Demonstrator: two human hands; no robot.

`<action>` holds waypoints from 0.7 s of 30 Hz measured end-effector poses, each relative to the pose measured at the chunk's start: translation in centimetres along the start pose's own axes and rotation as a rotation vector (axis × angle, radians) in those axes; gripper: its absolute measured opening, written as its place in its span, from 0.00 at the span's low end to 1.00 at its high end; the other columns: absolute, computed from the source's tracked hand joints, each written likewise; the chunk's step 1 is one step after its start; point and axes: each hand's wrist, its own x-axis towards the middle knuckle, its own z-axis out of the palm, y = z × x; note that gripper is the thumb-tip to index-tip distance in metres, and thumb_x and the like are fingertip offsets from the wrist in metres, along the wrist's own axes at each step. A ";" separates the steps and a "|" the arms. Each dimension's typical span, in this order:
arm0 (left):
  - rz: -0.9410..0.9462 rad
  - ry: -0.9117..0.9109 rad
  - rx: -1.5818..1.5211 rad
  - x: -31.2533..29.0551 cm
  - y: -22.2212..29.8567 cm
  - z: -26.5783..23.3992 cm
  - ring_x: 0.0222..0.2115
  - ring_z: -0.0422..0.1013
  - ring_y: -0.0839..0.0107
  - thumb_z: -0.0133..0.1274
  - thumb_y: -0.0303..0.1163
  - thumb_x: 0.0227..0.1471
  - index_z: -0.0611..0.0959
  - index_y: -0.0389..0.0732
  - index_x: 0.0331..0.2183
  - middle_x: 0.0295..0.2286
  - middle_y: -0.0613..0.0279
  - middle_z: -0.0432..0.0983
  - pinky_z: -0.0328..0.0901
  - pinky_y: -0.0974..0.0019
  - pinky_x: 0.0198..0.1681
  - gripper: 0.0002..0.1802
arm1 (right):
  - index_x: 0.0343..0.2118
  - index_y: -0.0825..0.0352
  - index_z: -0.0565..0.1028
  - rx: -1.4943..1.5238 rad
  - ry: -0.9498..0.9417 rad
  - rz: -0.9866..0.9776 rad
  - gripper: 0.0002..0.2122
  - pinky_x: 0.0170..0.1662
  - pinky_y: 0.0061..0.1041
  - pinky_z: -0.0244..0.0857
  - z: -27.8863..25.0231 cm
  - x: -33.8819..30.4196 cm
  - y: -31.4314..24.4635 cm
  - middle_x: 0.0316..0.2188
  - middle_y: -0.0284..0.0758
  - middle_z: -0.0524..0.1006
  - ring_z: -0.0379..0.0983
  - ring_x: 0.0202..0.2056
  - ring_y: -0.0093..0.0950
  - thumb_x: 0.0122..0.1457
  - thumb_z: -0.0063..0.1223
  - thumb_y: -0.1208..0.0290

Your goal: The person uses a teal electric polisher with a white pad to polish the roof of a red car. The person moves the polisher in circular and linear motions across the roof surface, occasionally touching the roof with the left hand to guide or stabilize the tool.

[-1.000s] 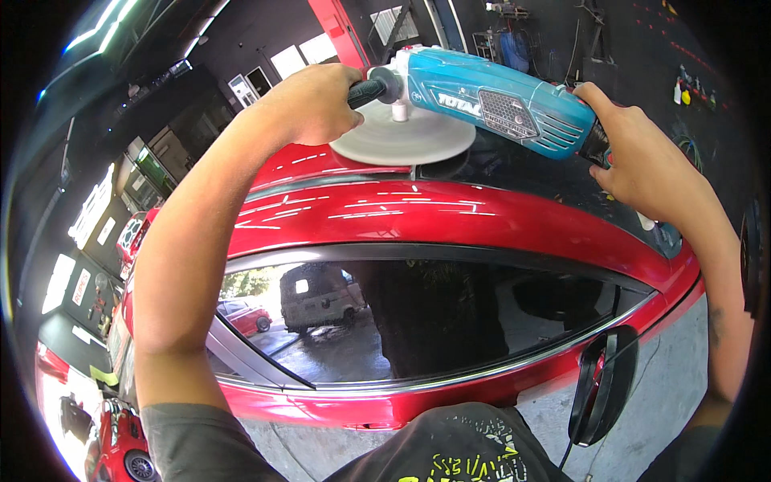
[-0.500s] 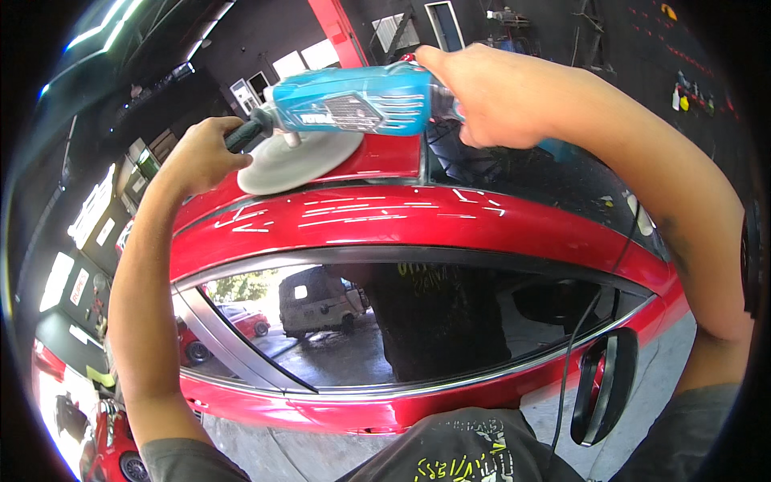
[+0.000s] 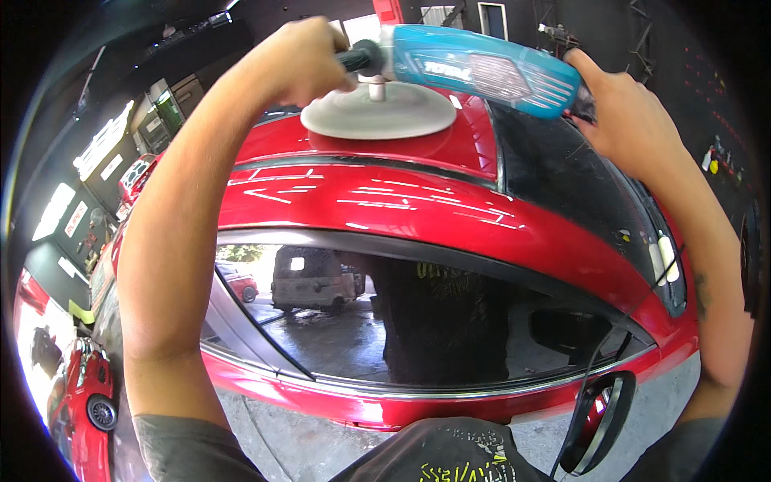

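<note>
A teal car polisher (image 3: 490, 71) with a wide pale round pad (image 3: 377, 112) is held over the roof of a red car (image 3: 377, 189). My left hand (image 3: 301, 64) is closed around the black side handle (image 3: 359, 58) near the polisher's head. Around the rear grip, at the right end of the body, my right hand (image 3: 622, 112) is closed. The pad lies nearly flat at the red roof panel, close to the dark windshield; whether its whole face touches cannot be seen. Its edge looks smeared, as if spinning.
Below the roof is the tinted side window (image 3: 434, 321), reflecting a vehicle. A black cord (image 3: 585, 377) hangs down past the side mirror (image 3: 598, 422). Another red car (image 3: 84, 394) stands at the lower left. The wiper area (image 3: 666, 261) is at right.
The polisher has moved right and away from me across the roof, both hands with it. Its rear end has swung lower, and the pad has shifted toward the windshield side.
</note>
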 end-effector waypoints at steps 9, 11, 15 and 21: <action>0.211 0.583 -0.307 0.6 1.9 1.4 0.37 0.84 0.66 0.64 0.48 0.66 0.90 0.34 0.47 0.36 0.52 0.89 0.75 0.62 0.45 0.24 | 0.65 0.61 0.67 -0.058 -0.163 0.216 0.31 0.50 0.54 0.79 3.8 1.1 4.2 0.41 0.55 0.86 0.85 0.46 0.57 0.58 0.65 0.78; 0.221 0.595 -0.367 -3.3 0.8 2.1 0.35 0.82 0.70 0.66 0.41 0.65 0.90 0.33 0.44 0.34 0.54 0.87 0.75 0.65 0.43 0.18 | 0.65 0.62 0.67 -0.057 -0.194 0.229 0.31 0.50 0.54 0.79 5.5 3.1 5.7 0.41 0.55 0.86 0.85 0.45 0.56 0.59 0.64 0.78; 0.189 0.567 -0.234 -11.9 -5.8 6.9 0.36 0.81 0.56 0.67 0.33 0.60 0.89 0.30 0.40 0.33 0.50 0.85 0.73 0.58 0.45 0.14 | 0.62 0.64 0.69 -0.039 -0.192 0.212 0.26 0.49 0.54 0.79 10.7 8.2 7.3 0.41 0.54 0.86 0.85 0.46 0.55 0.60 0.61 0.79; 0.041 0.629 -0.153 -14.7 -14.4 13.7 0.51 0.75 0.45 0.53 0.56 0.68 0.86 0.29 0.50 0.47 0.39 0.80 0.66 0.46 0.59 0.34 | 0.59 0.65 0.73 -0.045 -0.249 0.211 0.23 0.52 0.49 0.80 17.0 18.4 6.5 0.47 0.50 0.86 0.86 0.51 0.51 0.60 0.61 0.79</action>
